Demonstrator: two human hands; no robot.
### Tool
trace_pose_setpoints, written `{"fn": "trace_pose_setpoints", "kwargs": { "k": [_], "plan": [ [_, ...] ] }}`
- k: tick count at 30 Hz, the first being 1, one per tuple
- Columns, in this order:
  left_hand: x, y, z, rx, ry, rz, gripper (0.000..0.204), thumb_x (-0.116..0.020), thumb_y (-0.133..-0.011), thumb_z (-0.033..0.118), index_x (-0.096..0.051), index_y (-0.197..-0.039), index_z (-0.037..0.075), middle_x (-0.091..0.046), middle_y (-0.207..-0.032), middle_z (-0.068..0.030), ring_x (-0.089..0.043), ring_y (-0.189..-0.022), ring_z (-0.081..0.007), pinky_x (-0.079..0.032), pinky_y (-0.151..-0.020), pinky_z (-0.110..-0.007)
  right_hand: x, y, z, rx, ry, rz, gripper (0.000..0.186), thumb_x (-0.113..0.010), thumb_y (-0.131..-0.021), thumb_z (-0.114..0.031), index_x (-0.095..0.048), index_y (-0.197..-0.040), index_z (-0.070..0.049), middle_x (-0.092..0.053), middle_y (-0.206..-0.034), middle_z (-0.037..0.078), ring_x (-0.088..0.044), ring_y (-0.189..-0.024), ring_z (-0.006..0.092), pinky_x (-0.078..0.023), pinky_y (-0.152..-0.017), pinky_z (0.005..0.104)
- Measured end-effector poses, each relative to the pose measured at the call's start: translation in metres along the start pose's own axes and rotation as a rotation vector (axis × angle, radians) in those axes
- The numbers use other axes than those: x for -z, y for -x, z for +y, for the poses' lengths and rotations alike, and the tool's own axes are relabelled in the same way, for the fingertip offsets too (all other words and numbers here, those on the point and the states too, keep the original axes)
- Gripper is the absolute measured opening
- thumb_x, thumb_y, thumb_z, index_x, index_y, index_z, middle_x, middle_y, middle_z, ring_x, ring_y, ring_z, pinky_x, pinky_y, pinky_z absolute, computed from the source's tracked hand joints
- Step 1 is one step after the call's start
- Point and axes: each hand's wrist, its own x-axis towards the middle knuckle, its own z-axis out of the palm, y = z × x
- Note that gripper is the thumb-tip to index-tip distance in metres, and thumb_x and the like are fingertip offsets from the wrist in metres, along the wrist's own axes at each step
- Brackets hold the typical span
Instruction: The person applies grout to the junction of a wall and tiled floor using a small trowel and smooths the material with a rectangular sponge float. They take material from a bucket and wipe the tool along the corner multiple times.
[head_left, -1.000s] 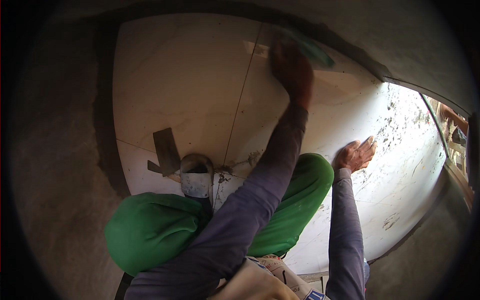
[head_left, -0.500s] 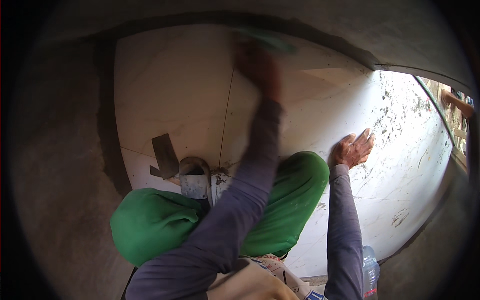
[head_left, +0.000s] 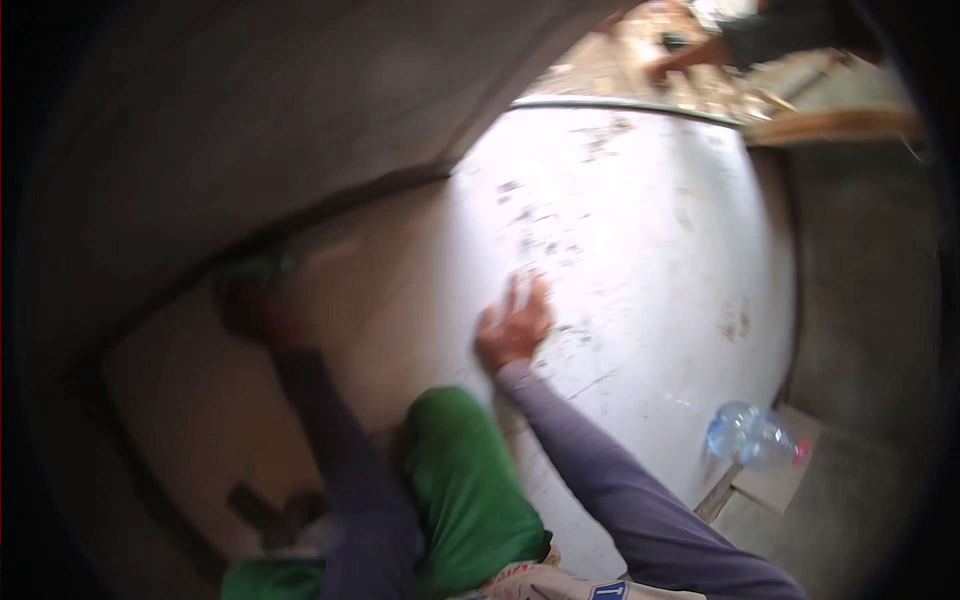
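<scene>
My left hand (head_left: 250,305), blurred, is closed on a green cloth or pad (head_left: 258,268) at the far edge of the white tiled floor (head_left: 370,270), beside the wall base. My right hand (head_left: 515,325) lies open on the brightly lit tile, fingers spread, with dark specks and smears around it. My green-clad knee (head_left: 455,460) is between my forearms. At the lower left a dark flat tool (head_left: 255,510) lies on the tiles near my foot, mostly in shadow and blurred.
A grey wall (head_left: 300,90) runs along the upper left. At the upper right, beyond an opening, another person's arm (head_left: 680,62) reaches over rubble near a wooden plank (head_left: 830,127). A clear plastic bottle (head_left: 750,435) lies at the right beside a small square piece (head_left: 785,490) on grey floor.
My view has swung to the right, showing more of the opening, the other person's arm and the bottle. My left hand has moved along the wall edge; my right hand stays on the tile.
</scene>
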Motion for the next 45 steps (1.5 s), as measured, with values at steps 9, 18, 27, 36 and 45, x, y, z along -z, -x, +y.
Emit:
{"fn": "trace_pose_setpoints", "kwargs": {
  "k": [9,18,27,36,45],
  "plan": [
    [-0.011,0.093,0.13,0.364,0.779,-0.36,0.049,-0.058,-0.103,0.027,-0.056,-0.139,-0.007,-0.062,-0.136,-0.0235,-0.064,-0.119,-0.0326,-0.054,-0.097,-0.048,0.025,-0.007,0.003,-0.043,-0.091,0.056,0.073,-0.052,-0.091,-0.037,-0.04,-0.158,-0.013,-0.031,-0.164,0.02,-0.022,-0.155,0.0372,-0.016,-0.122,0.0603],
    [0.013,-0.006,0.078,-0.239,-0.173,0.019,0.05,-0.063,-0.099,0.041,-0.062,-0.133,0.004,-0.063,-0.133,-0.0189,-0.062,-0.119,-0.0378,-0.049,-0.103,-0.054,0.021,0.003,0.005,-0.063,-0.071,0.028,0.073,-0.051,-0.091,-0.037,-0.039,-0.159,-0.013,-0.03,-0.165,0.02,-0.022,-0.155,0.0365,-0.014,-0.122,0.0602],
    [0.012,0.088,0.219,0.411,0.89,-0.412,0.037,-0.052,-0.104,0.019,-0.06,-0.137,0.004,-0.064,-0.13,-0.0147,-0.065,-0.113,-0.0248,-0.053,-0.093,-0.036,0.021,-0.001,0.0,-0.054,-0.038,0.047,0.072,-0.053,-0.092,-0.038,-0.04,-0.158,-0.014,-0.032,-0.164,0.019,-0.023,-0.155,0.0357,-0.016,-0.122,0.0596],
    [0.062,0.069,0.193,1.252,1.467,-0.422,0.045,-0.054,-0.105,0.028,-0.056,-0.142,0.003,-0.062,-0.139,-0.016,-0.062,-0.125,-0.0309,-0.049,-0.106,-0.042,0.022,0.0,-0.004,-0.057,-0.049,0.072,0.072,-0.054,-0.091,-0.037,-0.04,-0.158,-0.014,-0.033,-0.163,0.018,-0.024,-0.155,0.0341,-0.017,-0.122,0.0591],
    [0.082,0.074,0.126,-0.033,0.486,-0.593,0.043,-0.049,-0.108,0.016,-0.05,-0.146,-0.003,-0.059,-0.142,-0.0178,-0.058,-0.129,-0.027,-0.048,-0.108,-0.04,0.02,0.002,-0.006,-0.051,-0.063,0.073,0.072,-0.054,-0.09,-0.034,-0.041,-0.157,-0.012,-0.033,-0.163,0.018,-0.026,-0.153,0.0348,-0.017,-0.123,0.0565]
  ]
}}
